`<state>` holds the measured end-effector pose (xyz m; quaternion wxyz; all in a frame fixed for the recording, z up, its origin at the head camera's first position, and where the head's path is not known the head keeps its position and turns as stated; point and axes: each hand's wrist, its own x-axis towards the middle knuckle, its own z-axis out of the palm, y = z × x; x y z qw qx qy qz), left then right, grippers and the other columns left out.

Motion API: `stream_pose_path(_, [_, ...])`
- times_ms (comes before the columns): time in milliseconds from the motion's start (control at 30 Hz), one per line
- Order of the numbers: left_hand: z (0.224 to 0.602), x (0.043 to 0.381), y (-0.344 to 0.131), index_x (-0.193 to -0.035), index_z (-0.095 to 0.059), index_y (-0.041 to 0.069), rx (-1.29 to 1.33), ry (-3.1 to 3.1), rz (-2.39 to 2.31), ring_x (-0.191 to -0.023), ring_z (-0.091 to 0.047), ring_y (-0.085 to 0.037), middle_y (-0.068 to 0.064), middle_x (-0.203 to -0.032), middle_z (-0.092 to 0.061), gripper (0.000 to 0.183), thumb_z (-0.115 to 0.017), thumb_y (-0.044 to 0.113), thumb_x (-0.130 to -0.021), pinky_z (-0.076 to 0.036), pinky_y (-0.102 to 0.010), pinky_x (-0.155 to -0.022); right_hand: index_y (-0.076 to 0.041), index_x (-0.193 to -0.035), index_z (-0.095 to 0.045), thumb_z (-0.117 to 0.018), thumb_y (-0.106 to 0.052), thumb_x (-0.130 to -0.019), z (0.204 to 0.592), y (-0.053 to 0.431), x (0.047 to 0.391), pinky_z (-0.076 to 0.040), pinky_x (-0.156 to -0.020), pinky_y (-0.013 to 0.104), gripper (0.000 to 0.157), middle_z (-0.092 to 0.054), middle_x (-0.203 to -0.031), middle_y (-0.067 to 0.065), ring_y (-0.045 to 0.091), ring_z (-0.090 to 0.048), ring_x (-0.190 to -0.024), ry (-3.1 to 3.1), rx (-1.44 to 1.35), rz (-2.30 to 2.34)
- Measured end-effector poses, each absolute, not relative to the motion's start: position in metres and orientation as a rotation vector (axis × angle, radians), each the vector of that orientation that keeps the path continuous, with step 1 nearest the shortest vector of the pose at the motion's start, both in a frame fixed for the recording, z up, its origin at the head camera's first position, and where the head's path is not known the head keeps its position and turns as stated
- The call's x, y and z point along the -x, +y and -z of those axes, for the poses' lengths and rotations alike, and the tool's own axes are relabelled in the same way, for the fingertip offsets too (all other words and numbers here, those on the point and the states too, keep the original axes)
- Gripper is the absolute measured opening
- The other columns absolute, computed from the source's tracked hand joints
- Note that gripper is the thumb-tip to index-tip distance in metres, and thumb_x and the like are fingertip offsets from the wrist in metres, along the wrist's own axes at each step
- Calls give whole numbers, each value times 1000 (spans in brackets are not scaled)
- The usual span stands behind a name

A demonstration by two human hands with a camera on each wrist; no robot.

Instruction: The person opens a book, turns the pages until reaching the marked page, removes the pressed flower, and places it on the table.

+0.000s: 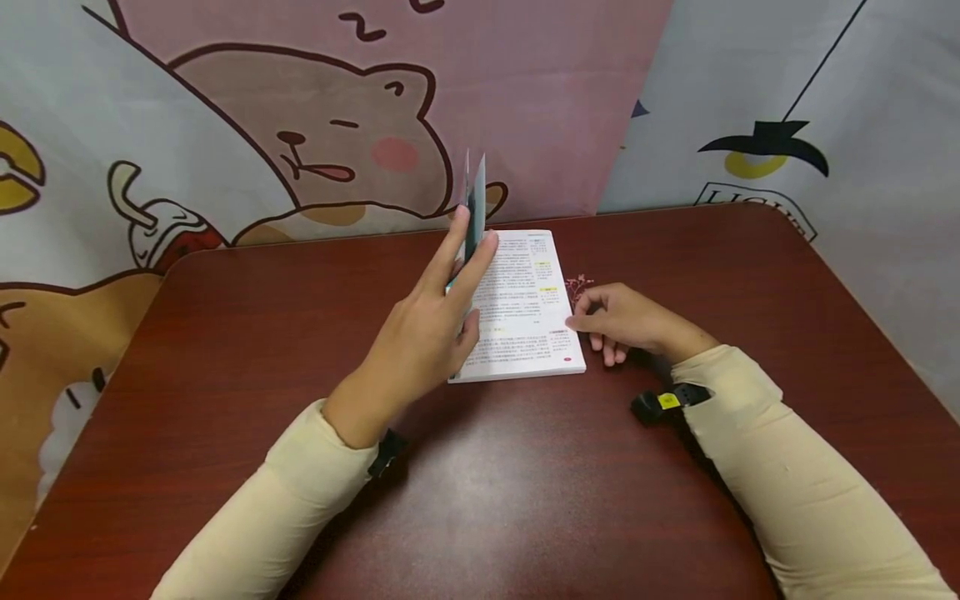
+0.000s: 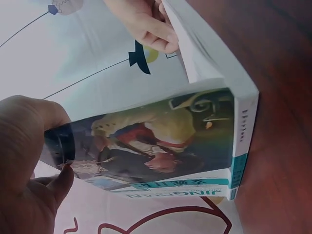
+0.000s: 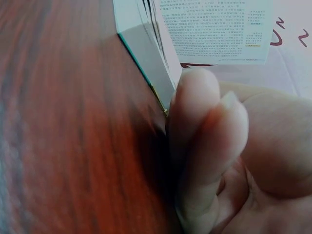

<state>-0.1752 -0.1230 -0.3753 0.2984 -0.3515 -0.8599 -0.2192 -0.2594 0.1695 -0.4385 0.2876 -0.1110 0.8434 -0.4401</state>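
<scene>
A paperback book (image 1: 517,292) lies spread on the table, its printed page facing up. Its front cover, with a painted picture (image 2: 156,131) and teal lettering, stands upright on the left side. My left hand (image 1: 420,333) grips this raised part, with fingers on both sides of it in the head view. In the left wrist view, the left thumb and a finger (image 2: 61,183) pinch the cover's outer edge. My right hand (image 1: 622,321) is at the book's right edge, thumb and curled fingers pinching the page edge. The right wrist view shows those fingertips (image 3: 197,97) against the page block.
The dark red-brown wooden table (image 1: 487,500) reaches back to a cloth backdrop (image 1: 540,100) with cartoon bears. Reddish branch-like print (image 1: 577,286) shows beside the book. A black wrist device (image 1: 651,407) with a yellow label hangs under the right wrist.
</scene>
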Motion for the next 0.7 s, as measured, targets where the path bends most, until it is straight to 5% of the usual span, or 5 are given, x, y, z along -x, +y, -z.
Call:
stream_pose_path(200, [382, 177, -122, -155, -24, -1, 981, -2284, 529, -146, -39, -25, -21, -164, -24, 83, -61, -11, -81, -54, -30, -68, -1, -101, -57, -66, -29, -97, 438, 169, 260, -51, -41, 32, 29, -58, -64, 6, 16, -59, -41, 2256, 296, 1169])
stream_pose_path(267, [383, 178, -122, -155, -22, -4, 997, -2301, 514, -151, -31, -24, -20, -164, -23, 84, -61, -11, -81, -55, -31, -86, -1, -101, -57, -66, -29, -97, 438, 169, 260, -51, -41, 32, 29, -58, -64, 6, 16, -59, -41, 2254, 298, 1167])
stream_pose_path(400, [385, 179, -121, -157, -19, -3, 1007, -2357, 466, -154, -24, -22, -18, -166, -21, 88, -61, -10, -80, -39, -36, -115, -1, -101, -57, -66, -29, -97, 438, 169, 260, -51, -41, 32, 29, -57, -63, 6, 16, -58, -41, 2251, 296, 1169])
stream_pose_path(700, [392, 180, -118, -161, -17, 14, 972, -2578, 350, -146, -38, -30, -15, -166, -21, 102, -70, -3, -76, -47, -44, -106, -1, -101, -57, -66, -30, -96, 441, 169, 261, -51, -41, 32, 31, -58, -62, 6, 15, -59, -40, 2252, 281, 1177])
